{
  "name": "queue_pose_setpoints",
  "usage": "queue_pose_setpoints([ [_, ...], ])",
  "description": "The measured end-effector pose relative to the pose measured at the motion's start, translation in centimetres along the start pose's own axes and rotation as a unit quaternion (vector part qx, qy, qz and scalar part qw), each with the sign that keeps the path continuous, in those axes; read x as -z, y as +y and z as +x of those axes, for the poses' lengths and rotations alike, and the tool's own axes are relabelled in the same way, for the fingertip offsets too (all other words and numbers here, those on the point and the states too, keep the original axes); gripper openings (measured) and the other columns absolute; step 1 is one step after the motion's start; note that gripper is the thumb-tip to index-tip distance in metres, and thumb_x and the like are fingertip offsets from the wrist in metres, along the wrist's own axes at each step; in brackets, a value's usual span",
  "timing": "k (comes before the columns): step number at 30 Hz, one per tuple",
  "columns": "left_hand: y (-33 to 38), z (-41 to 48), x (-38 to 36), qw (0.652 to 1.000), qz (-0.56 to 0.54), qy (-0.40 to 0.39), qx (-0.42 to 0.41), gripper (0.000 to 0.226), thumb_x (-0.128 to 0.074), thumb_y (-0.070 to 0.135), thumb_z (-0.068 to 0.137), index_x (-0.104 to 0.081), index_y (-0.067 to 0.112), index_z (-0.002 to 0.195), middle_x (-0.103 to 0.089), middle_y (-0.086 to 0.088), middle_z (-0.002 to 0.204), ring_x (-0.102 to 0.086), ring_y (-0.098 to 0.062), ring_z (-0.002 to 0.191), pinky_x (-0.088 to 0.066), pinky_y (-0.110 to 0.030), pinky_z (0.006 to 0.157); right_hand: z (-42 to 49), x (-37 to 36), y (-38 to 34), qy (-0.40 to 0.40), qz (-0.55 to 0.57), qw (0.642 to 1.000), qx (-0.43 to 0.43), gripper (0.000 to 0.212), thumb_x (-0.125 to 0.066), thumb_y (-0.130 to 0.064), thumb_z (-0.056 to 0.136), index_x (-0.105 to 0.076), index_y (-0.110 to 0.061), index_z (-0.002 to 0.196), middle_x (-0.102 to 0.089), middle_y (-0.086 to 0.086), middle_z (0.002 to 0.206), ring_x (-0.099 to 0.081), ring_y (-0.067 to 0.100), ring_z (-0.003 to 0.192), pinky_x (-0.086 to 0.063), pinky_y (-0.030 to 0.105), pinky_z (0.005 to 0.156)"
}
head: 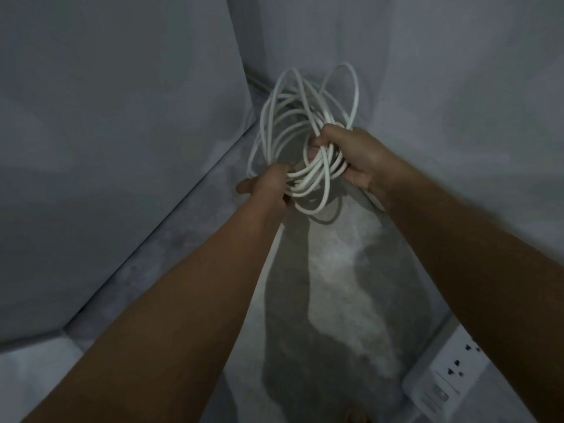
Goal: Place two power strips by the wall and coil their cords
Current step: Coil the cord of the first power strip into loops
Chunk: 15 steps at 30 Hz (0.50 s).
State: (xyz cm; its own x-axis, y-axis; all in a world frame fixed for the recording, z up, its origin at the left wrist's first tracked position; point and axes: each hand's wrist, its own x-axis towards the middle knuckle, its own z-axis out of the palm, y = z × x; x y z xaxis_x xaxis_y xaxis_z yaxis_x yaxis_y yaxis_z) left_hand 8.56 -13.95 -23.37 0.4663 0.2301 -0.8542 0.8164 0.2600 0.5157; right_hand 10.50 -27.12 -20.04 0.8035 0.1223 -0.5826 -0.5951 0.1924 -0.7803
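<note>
**Now both your hands grip the white cord**

Your left hand [268,186] is closed around the lower strands of the coiled white cord [294,129], and your right hand [351,157] clenches the same loops from the other side. You hold the coil up in the corner, between the grey walls [122,148]. One white power strip [442,377] lies on the concrete floor [335,270] against the right wall, beneath your right forearm.

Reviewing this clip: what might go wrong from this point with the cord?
The white cord loops are uneven and only pinched by the left hand and right hand; a loose grip may let them spring apart. A strand trails down toward the floor and could snag.
</note>
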Motion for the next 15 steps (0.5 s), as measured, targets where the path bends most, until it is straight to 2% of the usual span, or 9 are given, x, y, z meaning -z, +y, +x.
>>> queue_pose_setpoints([
  [1,-0.2,0.1,0.0,1.000,-0.022,-0.016,-0.002,0.023,-0.055,0.016,0.085,-0.061,0.002,0.102,-0.061,-0.016,0.092,-0.060,-0.027,0.072,-0.053,-0.034,0.074,0.1,0.0,0.1,-0.006,0.012,1.000,0.002,0.011,-0.057,-0.003,0.079,-0.063,0.003,0.086,-0.065,0.018,0.070,-0.066,0.025,0.066,-0.058,0.037,0.069],
  [2,-0.3,-0.1,0.0,0.999,-0.044,-0.023,-0.006,0.022,-0.058,0.014,0.080,-0.057,-0.001,0.096,-0.059,-0.015,0.086,-0.059,-0.026,0.068,-0.053,-0.034,0.072,0.0,0.0,0.2,-0.006,0.018,1.000,0.002,0.018,-0.057,-0.003,0.079,-0.064,0.006,0.093,-0.067,0.023,0.083,-0.067,0.029,0.077,-0.058,0.042,0.078],
  [4,-0.4,-1.2,0.5,0.996,-0.074,-0.047,-0.017,0.043,-0.060,0.013,0.070,-0.053,0.002,0.112,-0.060,-0.015,0.094,-0.062,-0.026,0.071,-0.056,-0.031,0.065,0.0,0.1,0.1,-0.001,0.027,1.000,0.003,0.023,-0.055,-0.003,0.083,-0.063,0.008,0.102,-0.068,0.027,0.102,-0.068,0.034,0.092,-0.058,0.043,0.085],
  [6,0.3,-2.4,0.6,0.996,-0.031,-0.076,-0.040,0.023,-0.052,0.012,0.082,-0.062,-0.006,0.093,-0.067,-0.015,0.077,-0.065,-0.024,0.056,-0.054,-0.027,0.053,-0.1,0.2,0.0,-0.006,0.042,0.999,0.014,0.023,-0.054,-0.002,0.084,-0.064,0.007,0.102,-0.069,0.027,0.108,-0.069,0.034,0.099,-0.059,0.042,0.084],
  [8,0.5,-2.2,0.7,0.994,-0.010,-0.107,-0.038,0.050,-0.040,0.010,0.094,-0.065,-0.006,0.053,-0.062,-0.014,0.046,-0.061,-0.021,0.036,-0.051,-0.026,0.052,0.0,0.4,0.0,-0.010,0.053,0.998,0.023,0.019,-0.054,-0.002,0.084,-0.064,0.005,0.099,-0.070,0.026,0.106,-0.071,0.032,0.099,-0.059,0.041,0.084],
  [9,0.5,-2.0,0.9,0.994,-0.005,-0.099,-0.051,0.052,-0.038,0.008,0.094,-0.063,-0.003,0.050,-0.060,-0.013,0.042,-0.060,-0.021,0.034,-0.051,-0.028,0.056,-0.1,0.5,0.1,-0.007,0.046,0.999,0.023,0.020,-0.054,-0.002,0.084,-0.064,0.005,0.100,-0.071,0.025,0.105,-0.071,0.030,0.097,-0.059,0.040,0.082],
  [11,0.5,-2.0,0.6,0.997,-0.008,-0.066,-0.037,0.034,-0.040,0.005,0.091,-0.056,-0.001,0.062,-0.060,-0.015,0.049,-0.061,-0.025,0.046,-0.050,-0.032,0.062,-0.1,0.4,0.4,0.006,0.003,1.000,0.029,0.023,-0.057,-0.005,0.081,-0.066,0.005,0.100,-0.072,0.023,0.097,-0.073,0.029,0.089,-0.059,0.037,0.076],
  [13,0.3,-1.8,0.6,0.998,-0.028,-0.053,-0.025,0.033,-0.039,0.004,0.092,-0.053,0.000,0.063,-0.058,-0.015,0.052,-0.055,-0.026,0.058,-0.048,-0.033,0.063,-0.1,0.1,0.5,0.032,-0.074,0.996,0.049,0.019,-0.062,-0.012,0.072,-0.071,-0.002,0.085,-0.070,0.019,0.078,-0.069,0.031,0.073,-0.056,0.037,0.069],
  [15,0.1,-1.9,0.7,0.998,-0.036,-0.045,-0.015,0.044,-0.039,0.006,0.094,-0.054,0.001,0.053,-0.056,-0.013,0.042,-0.051,-0.024,0.057,-0.045,-0.030,0.059,-0.1,-0.1,0.3,0.049,-0.111,0.991,0.065,0.008,-0.062,-0.014,0.067,-0.068,-0.009,0.065,-0.063,0.013,0.060,-0.062,0.029,0.060,-0.050,0.040,0.064],
])
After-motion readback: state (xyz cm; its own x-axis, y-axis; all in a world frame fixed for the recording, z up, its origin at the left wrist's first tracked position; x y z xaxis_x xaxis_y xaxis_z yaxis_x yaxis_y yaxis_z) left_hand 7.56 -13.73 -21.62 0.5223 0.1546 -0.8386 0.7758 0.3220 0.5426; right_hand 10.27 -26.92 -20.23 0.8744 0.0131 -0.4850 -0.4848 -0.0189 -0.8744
